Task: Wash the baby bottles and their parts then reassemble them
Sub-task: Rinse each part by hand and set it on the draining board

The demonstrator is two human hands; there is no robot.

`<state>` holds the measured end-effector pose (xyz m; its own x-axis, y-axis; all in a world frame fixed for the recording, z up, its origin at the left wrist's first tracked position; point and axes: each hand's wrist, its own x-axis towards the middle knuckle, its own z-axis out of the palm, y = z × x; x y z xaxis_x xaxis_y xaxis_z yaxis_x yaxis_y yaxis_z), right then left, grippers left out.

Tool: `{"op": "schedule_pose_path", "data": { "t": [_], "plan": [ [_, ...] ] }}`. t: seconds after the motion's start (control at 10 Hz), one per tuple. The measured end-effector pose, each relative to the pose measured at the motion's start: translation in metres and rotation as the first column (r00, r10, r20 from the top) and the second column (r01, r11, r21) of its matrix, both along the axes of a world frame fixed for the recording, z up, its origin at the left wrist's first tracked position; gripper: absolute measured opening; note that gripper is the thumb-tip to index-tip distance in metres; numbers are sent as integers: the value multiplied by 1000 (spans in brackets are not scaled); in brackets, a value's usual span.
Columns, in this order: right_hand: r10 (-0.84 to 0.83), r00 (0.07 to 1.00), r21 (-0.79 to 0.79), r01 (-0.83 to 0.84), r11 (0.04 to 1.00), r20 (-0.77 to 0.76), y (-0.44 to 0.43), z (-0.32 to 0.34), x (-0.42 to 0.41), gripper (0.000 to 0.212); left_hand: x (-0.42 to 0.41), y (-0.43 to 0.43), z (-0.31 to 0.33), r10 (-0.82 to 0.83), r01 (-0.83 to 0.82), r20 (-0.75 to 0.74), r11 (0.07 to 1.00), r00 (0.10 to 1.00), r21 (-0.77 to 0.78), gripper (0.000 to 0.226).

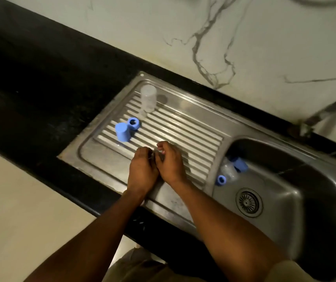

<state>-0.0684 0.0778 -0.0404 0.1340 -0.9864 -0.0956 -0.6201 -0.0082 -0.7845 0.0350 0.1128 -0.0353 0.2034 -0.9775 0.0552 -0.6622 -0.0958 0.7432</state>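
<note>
The left hand (142,171) and right hand (170,163) meet, pinching a small clear part (154,156) too blurred to name, seemingly finishing it. Beyond them stand a blue plastic cap (122,132) and an upturned clear bottle (148,97). Rightward, bottle parts (229,169) in the steel sink (289,200) likely need washing next.

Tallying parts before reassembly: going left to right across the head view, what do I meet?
Drainboard: blue cap, blue ring, clear bottle, right hand. Sink: second blue ring, second clear bottle, second blue cap. Left hand, sharing a small clear piece with it, omitted: overlaps ring and bottle.
</note>
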Motion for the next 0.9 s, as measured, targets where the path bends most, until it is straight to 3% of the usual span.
{"op": "schedule_pose_path", "data": {
  "t": [0.3,0.4,0.5,0.6,0.7,0.9],
  "plan": [
    [-164,983,-84,157,984,-82,45,-10,-206,24,-187,17,0,-361,361,49,932,931,5,10],
    [-209,971,-7,210,978,-115,59,-23,-264,21,-241,24,-12,-453,448,29,888,891,107,14],
    [-177,964,190,215,958,-199,67,-40,-297,22,-275,33,-20,-543,518,0,800,839,304,31],
    [-141,952,316,226,921,-271,61,-56,-308,25,-296,32,-29,-580,527,-15,728,814,439,36],
    [-140,951,350,234,907,-275,50,-68,-311,25,-304,25,-37,-565,491,2,719,825,492,29],
    [-223,948,280,283,917,-227,4,-98,-294,34,-297,-1,-54,-388,341,7,820,922,460,33]
  ]
}}
